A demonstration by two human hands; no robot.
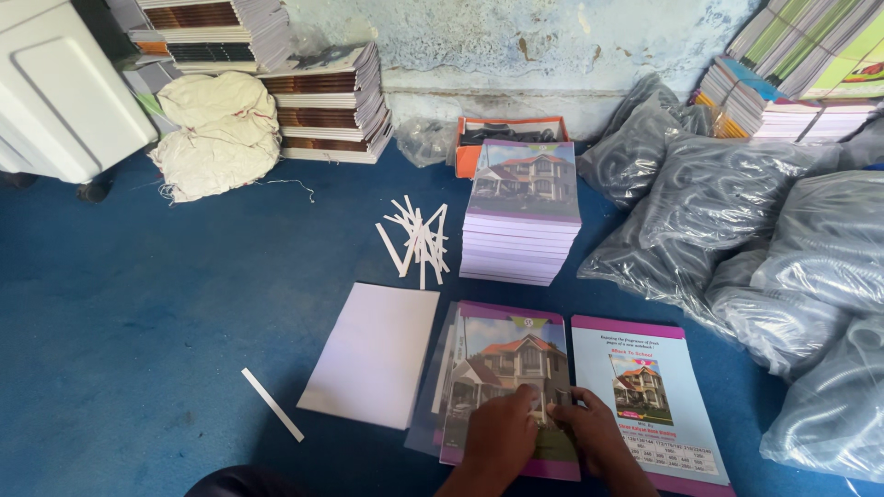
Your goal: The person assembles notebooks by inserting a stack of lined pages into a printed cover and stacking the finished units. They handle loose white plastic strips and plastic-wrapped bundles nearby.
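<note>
Nearest the camera, the left hand (500,433) lies flat, fingers spread, on the front cover (506,368), a sheet printed with a house picture. The right hand (597,431) sits just right of it, its fingertips curled at that cover's right edge; I cannot tell whether they pinch the edge or only press it. The left hand grips nothing: its open palm seems to pin the sheet so it does not slide on the clear plastic sheet (440,368) showing beneath it.

Taking the front cover as landmark: touching its right edge lies the back cover (645,368), printed side up, laid square as if to keep the pair together. Just left of the front cover rests a white paper block (373,354), and further left a single white strip (272,403) lies alone on the blue floor (138,322). Beyond the front cover stands a book stack (522,221) with the same house picture on top, near enough to reach; left of that stack lies a loose heap of strips (419,237). Behind the stack is an orange box (511,138). Well to the right are grey plastic bags (737,221), piled out of the way. Far left beyond, against the wall, lies a cloth bundle (221,129) beside more book piles (331,101).
</note>
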